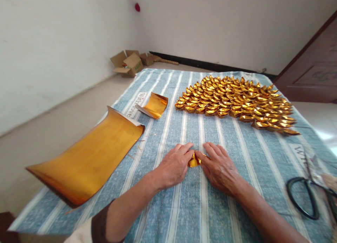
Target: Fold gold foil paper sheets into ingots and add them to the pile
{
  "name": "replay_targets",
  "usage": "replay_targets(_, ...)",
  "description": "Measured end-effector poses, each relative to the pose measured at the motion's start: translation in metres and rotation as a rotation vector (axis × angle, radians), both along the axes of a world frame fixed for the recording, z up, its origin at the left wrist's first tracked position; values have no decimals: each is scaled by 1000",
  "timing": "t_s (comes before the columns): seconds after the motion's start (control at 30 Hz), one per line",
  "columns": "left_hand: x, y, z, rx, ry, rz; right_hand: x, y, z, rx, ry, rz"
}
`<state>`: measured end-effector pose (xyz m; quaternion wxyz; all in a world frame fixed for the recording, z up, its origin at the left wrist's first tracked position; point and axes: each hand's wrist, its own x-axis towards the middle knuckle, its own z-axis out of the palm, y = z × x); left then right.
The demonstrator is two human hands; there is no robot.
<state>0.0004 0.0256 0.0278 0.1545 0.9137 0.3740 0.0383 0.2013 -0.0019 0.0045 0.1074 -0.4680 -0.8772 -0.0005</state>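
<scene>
My left hand (175, 164) and my right hand (219, 165) lie palm-down on a blue-and-white striped cloth (200, 208). Between their fingertips they press a small folded piece of gold paper (194, 161), mostly hidden under the fingers. A large curled sheet of gold foil paper (89, 158) lies to the left of my left hand. Farther back is a smaller curled gold sheet (155, 105). A big pile of several folded gold paper ingots (237, 100) covers the far right of the cloth.
Black-handled scissors (306, 197) rest at the right edge of the cloth. Open cardboard boxes (130, 64) sit on the floor by the far wall. A brown door (316, 67) stands at the right. Pale floor runs along the left side.
</scene>
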Motion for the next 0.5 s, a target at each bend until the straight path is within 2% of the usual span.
replay_targets(0.2, 0, -2, -1, 50, -36, 4, -1, 0, 3, -3, 12, -5)
replay_targets(0.4, 1, -19, -2, 295, -124, 145, -2, -2, 0, 27, 51, -21)
replay_targets(0.5, 4, -26, -4, 364, -135, 193, -3, -5, -4, 46, 59, -27)
